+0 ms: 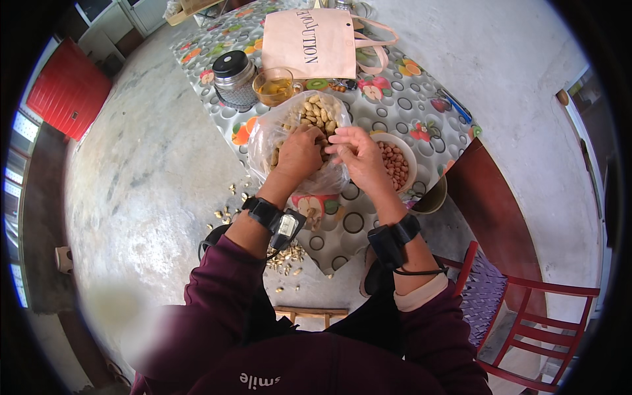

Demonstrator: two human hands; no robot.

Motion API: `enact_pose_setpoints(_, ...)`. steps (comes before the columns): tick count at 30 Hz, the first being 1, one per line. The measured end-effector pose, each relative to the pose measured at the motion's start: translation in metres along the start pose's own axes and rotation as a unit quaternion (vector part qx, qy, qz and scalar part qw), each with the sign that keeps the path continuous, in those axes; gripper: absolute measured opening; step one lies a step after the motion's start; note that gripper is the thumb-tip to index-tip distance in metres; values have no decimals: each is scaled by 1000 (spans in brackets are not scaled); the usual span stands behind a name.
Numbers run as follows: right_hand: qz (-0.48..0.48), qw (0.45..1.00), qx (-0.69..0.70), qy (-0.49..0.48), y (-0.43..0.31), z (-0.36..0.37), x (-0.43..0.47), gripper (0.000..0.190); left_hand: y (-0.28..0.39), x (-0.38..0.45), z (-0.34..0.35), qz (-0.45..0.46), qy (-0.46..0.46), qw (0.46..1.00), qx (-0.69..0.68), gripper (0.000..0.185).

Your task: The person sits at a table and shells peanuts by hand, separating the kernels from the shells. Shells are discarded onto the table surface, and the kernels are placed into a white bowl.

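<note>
A clear plastic bag (pixel 261 148) of unshelled peanuts (pixel 316 112) stands open on the table in front of me. My left hand (pixel 300 154) reaches into it, its fingertips down among the peanuts, so what they grip is hidden. Over the bag's right side hovers my right hand (pixel 359 157), fingers apart and nothing visible in them. Close beside that hand, partly behind it, is a white bowl (pixel 414 170) holding shelled pink-skinned peanuts (pixel 394 163). Both wrists carry black strapped devices.
Beyond the bag stand a glass cup (pixel 273 88) of amber liquid, a black-lidded jar (pixel 236 79) and a cloth tote bag (pixel 311 47). A blue pen-like object (pixel 459 107) lies at the right. Peanut shells (pixel 284 259) litter the floor; a red chair (pixel 538 316) stands at right.
</note>
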State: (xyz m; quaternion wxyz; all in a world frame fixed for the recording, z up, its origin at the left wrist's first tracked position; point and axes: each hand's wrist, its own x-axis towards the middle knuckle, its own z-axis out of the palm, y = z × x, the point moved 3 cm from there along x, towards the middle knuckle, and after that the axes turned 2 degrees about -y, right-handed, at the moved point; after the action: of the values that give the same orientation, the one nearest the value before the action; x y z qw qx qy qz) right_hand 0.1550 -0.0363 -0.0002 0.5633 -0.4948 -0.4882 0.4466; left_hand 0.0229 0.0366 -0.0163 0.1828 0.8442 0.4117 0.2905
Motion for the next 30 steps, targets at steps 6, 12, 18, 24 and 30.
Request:
enact_pose_setpoints(6, 19, 999, -28, 7, -7, 5, -2, 24, -7, -6, -19, -15, 28, 982, -184, 13)
enact_pose_setpoints(12, 51, 998, 25, 32, -7, 17, 0, 24, -3, -13, -24, -124, -96, 854, -497, 22)
enact_pose_setpoints(18, 59, 992, 110, -5, -5, 24, 2, 24, -1, -16, -36, -120, -141, 849, -495, 31)
enact_pose_setpoints(24, 88, 986, 135, -33, -3, 28, 2, 22, -5, -17, -44, -97, -169, 861, -470, 37)
enact_pose_setpoints(30, 3, 986, 155, -69, -9, 34, 1, 12, 1, -22, -58, -154, -198, 850, -463, 48)
